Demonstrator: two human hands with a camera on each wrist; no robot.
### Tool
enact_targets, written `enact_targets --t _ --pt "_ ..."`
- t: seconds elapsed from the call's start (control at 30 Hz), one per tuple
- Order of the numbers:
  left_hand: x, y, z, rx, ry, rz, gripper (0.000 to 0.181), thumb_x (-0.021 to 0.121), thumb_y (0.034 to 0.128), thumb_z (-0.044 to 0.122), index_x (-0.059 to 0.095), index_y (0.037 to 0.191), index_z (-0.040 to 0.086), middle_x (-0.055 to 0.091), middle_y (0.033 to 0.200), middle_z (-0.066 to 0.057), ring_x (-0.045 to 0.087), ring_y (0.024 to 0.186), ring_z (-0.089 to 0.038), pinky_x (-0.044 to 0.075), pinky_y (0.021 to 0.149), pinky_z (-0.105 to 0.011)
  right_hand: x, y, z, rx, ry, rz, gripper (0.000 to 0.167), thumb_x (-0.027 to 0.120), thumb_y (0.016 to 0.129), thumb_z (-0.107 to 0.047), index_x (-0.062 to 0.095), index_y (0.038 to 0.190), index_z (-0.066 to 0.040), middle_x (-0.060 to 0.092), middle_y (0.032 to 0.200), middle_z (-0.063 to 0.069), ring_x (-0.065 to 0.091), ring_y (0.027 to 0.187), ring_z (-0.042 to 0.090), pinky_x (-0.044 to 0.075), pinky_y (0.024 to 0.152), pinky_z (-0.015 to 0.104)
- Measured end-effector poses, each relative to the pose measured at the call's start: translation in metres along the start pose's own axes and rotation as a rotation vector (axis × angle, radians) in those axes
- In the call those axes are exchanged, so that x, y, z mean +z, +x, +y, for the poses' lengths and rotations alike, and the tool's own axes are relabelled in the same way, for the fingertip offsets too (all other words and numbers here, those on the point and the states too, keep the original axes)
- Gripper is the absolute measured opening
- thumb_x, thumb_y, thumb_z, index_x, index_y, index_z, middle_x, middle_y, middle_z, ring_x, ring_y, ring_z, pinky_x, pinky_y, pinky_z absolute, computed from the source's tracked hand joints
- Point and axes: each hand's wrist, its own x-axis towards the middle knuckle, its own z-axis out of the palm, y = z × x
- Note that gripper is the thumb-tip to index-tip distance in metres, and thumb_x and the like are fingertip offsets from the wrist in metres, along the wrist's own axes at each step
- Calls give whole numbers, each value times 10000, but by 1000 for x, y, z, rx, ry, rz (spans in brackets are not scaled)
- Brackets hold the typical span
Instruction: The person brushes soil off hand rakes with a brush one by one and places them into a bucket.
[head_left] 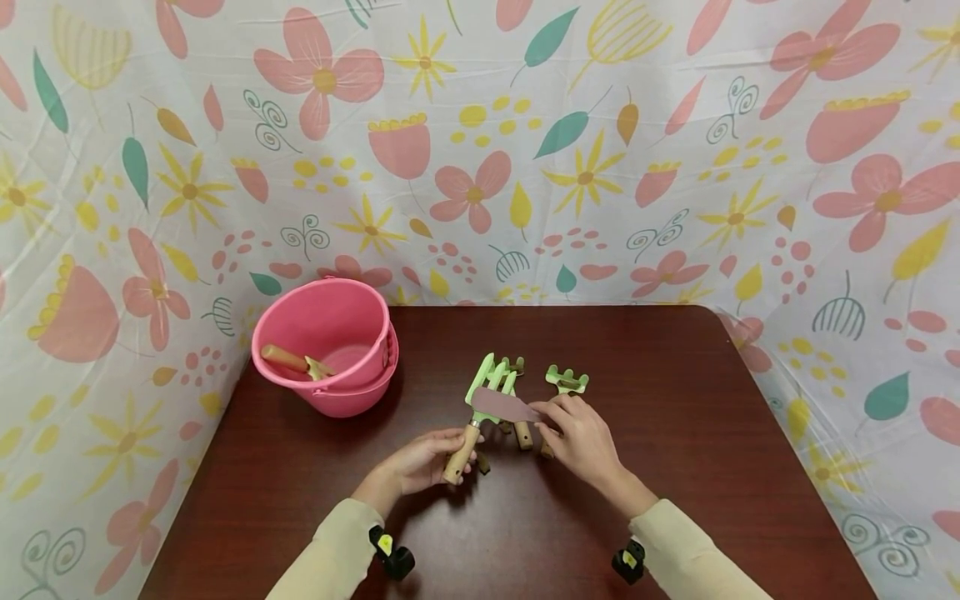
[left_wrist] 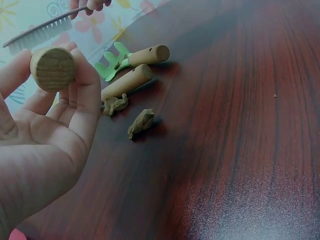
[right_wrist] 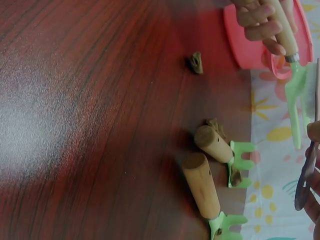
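My left hand (head_left: 431,460) grips the wooden handle (head_left: 460,454) of a green garden fork (head_left: 480,392), its prongs pointing up and away. In the left wrist view the round handle end (left_wrist: 53,70) sits between thumb and fingers. My right hand (head_left: 581,437) pinches one end of a pinkish brush (head_left: 501,405) with pale bristles (left_wrist: 42,35), held across the fork in the head view. Whether bristles touch the fork, I cannot tell. Beneath lie two green rakes with wooden handles (right_wrist: 201,190) (right_wrist: 214,142), dirt on their heads.
Two stacked pink buckets (head_left: 352,400) stand at the back left, a wooden-handled tool (head_left: 285,359) inside the upper one. Brown clumps (left_wrist: 141,123) lie on the dark table (head_left: 637,350) near the rakes. A flowered cloth (head_left: 480,242) hangs behind.
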Motion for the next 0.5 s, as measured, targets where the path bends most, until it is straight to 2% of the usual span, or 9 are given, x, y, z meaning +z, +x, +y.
enact_targets --t 0.3,0.5 --pt "-1 -1 0 15 -25 -36 388 373 989 210 427 1312 2 577 978 -37 581 822 -148 487 709 -297 4 1 -4 -48 59 11 272 711 741 -125 688 1012 -141 586 842 -26 450 671 126 379 599 274" --pt "0 -1 -1 22 -40 -99 372 387 987 229 451 1286 18 568 989 -37 582 821 -142 491 712 -297 5 1 -4 -43 59 -1 279 731 728 -121 691 1004 -142 577 833 -26 451 672 118 385 597 265"
